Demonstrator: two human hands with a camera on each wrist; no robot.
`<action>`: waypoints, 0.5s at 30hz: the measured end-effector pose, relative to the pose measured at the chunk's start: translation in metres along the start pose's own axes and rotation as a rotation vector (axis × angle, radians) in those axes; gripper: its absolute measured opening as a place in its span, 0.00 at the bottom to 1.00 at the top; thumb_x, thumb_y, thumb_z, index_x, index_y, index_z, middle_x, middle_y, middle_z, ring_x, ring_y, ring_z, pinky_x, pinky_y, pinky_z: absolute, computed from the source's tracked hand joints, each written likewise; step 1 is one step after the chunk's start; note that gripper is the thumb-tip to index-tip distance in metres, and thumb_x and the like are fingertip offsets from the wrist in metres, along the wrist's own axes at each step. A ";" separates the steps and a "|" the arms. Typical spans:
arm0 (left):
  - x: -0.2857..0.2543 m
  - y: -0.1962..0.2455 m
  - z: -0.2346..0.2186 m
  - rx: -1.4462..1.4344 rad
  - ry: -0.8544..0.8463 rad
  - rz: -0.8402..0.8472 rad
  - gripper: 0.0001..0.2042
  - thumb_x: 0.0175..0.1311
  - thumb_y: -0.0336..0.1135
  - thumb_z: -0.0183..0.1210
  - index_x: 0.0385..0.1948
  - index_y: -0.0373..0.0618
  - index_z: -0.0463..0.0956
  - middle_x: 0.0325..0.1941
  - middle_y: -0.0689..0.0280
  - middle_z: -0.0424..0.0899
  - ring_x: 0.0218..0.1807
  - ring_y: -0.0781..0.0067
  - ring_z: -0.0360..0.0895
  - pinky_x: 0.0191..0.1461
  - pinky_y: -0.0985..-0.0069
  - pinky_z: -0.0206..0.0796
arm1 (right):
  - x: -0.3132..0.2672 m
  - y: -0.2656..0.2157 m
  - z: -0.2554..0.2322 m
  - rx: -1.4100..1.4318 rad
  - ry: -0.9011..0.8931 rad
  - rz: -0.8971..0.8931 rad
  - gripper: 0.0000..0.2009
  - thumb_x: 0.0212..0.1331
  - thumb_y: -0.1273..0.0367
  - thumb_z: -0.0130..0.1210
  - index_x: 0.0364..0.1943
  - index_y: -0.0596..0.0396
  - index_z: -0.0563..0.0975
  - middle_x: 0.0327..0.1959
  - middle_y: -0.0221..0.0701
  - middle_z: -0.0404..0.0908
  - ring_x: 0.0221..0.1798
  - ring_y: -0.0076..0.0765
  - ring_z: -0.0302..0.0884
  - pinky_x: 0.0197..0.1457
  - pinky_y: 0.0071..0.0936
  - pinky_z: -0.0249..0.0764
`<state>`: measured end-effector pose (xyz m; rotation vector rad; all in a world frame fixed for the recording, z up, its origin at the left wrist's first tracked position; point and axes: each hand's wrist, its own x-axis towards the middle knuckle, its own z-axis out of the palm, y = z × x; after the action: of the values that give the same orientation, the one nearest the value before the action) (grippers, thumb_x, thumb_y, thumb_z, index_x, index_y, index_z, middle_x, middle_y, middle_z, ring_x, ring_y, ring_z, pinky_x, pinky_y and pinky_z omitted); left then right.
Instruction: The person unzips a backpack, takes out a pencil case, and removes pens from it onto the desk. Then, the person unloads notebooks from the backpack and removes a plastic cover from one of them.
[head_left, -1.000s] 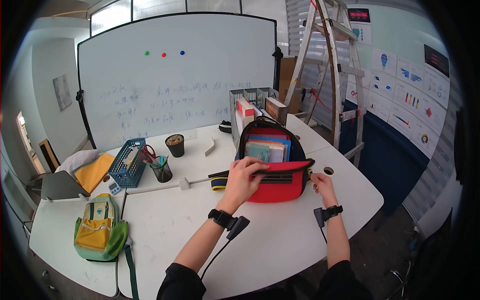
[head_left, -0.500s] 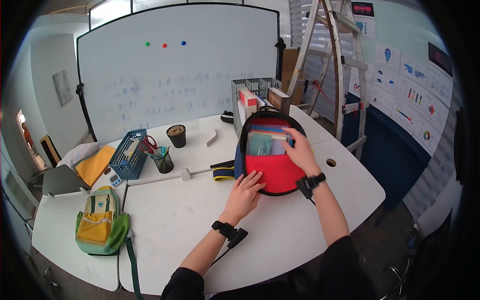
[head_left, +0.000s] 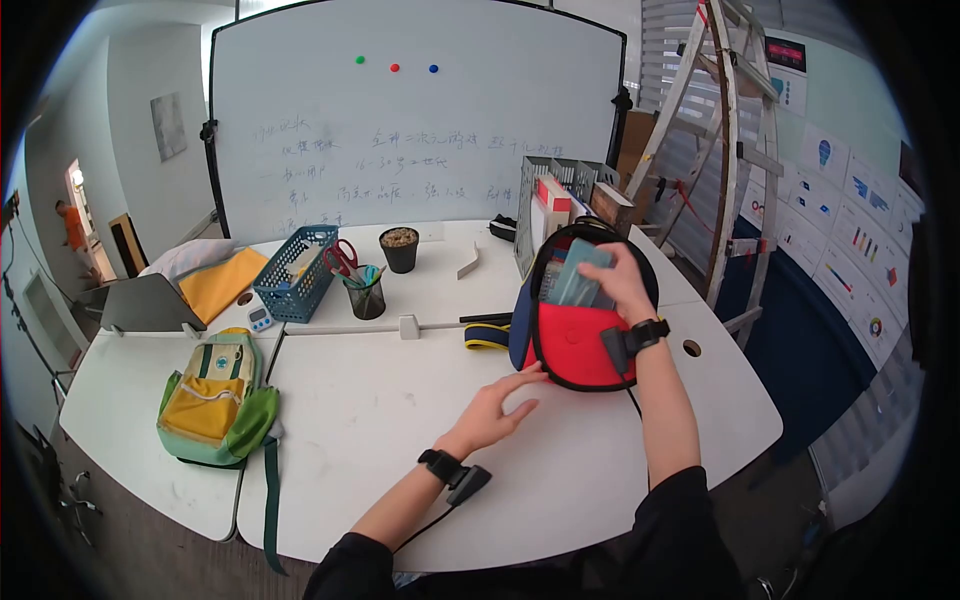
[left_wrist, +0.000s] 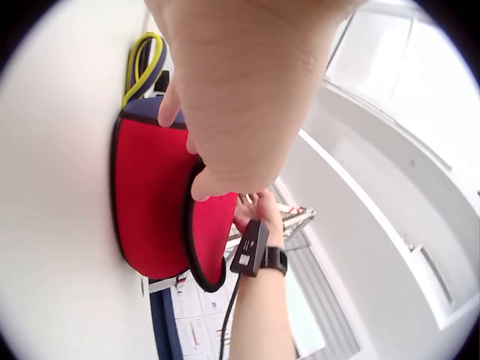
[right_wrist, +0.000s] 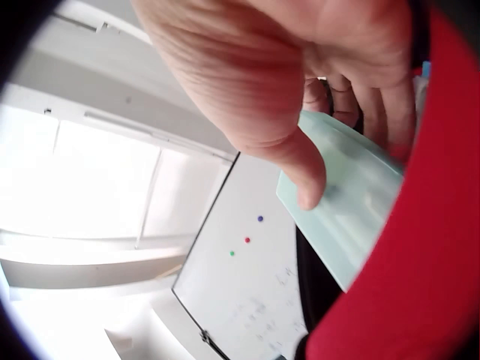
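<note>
My right hand [head_left: 622, 282] pinches a pale green book [head_left: 580, 275] between thumb and fingers, half out of the open red bag [head_left: 580, 345] on the desk [head_left: 400, 420]. My left hand [head_left: 495, 410] hovers open-fingered just left of the bag, holding nothing.

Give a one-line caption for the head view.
Right hand lifts a teal book from the red backpack; left hand hovers.

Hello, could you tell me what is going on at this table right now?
A person is at a white table with an open red backpack standing on it. Their right hand grips a pale teal book at the backpack's mouth, half out of it. Their left hand hovers open over the table beside the backpack. A green and yellow backpack lies off to the left.
</note>
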<state>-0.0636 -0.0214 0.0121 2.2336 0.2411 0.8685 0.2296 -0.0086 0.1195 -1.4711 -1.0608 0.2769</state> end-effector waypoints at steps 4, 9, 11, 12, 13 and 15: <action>-0.022 -0.029 -0.018 -0.307 0.141 -0.254 0.21 0.70 0.36 0.59 0.63 0.44 0.72 0.63 0.60 0.79 0.60 0.67 0.79 0.62 0.70 0.71 | 0.007 -0.028 -0.016 0.431 0.266 -0.043 0.22 0.55 0.70 0.70 0.51 0.57 0.73 0.45 0.32 0.80 0.49 0.30 0.78 0.52 0.31 0.75; -0.036 -0.038 -0.049 -0.941 0.205 -0.524 0.29 0.76 0.56 0.43 0.65 0.40 0.67 0.63 0.55 0.77 0.60 0.63 0.78 0.62 0.64 0.71 | -0.028 -0.063 0.002 0.822 0.151 -0.114 0.16 0.65 0.68 0.62 0.53 0.55 0.73 0.48 0.31 0.80 0.50 0.28 0.78 0.53 0.29 0.77; -0.039 -0.036 -0.056 -1.206 0.105 -0.529 0.37 0.74 0.67 0.33 0.68 0.43 0.65 0.67 0.55 0.74 0.64 0.59 0.75 0.66 0.59 0.67 | -0.044 -0.062 0.025 0.844 -0.099 0.016 0.16 0.66 0.66 0.61 0.54 0.54 0.74 0.48 0.28 0.81 0.49 0.25 0.79 0.53 0.28 0.76; -0.040 -0.033 -0.057 -1.204 0.107 -0.529 0.37 0.74 0.67 0.33 0.68 0.43 0.65 0.67 0.55 0.74 0.64 0.59 0.75 0.66 0.59 0.67 | -0.059 -0.066 0.043 0.871 -0.179 0.107 0.14 0.67 0.66 0.60 0.53 0.52 0.75 0.46 0.26 0.82 0.47 0.23 0.80 0.52 0.26 0.76; -0.040 -0.031 -0.058 -1.301 0.056 -0.467 0.37 0.73 0.67 0.35 0.69 0.43 0.63 0.68 0.55 0.73 0.64 0.59 0.74 0.67 0.59 0.66 | -0.066 -0.056 0.061 0.874 -0.276 0.173 0.12 0.67 0.66 0.60 0.51 0.52 0.75 0.45 0.26 0.82 0.46 0.23 0.80 0.51 0.25 0.76; -0.042 -0.022 -0.056 -1.400 0.009 -0.406 0.38 0.72 0.68 0.37 0.70 0.43 0.62 0.68 0.54 0.72 0.65 0.59 0.73 0.68 0.59 0.65 | -0.093 -0.051 0.092 0.889 -0.412 0.270 0.13 0.69 0.64 0.58 0.51 0.54 0.74 0.42 0.26 0.81 0.44 0.24 0.80 0.50 0.27 0.77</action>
<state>-0.1297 0.0086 0.0048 0.8285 0.0341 0.5164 0.0910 -0.0234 0.1055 -0.7435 -0.8650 1.1253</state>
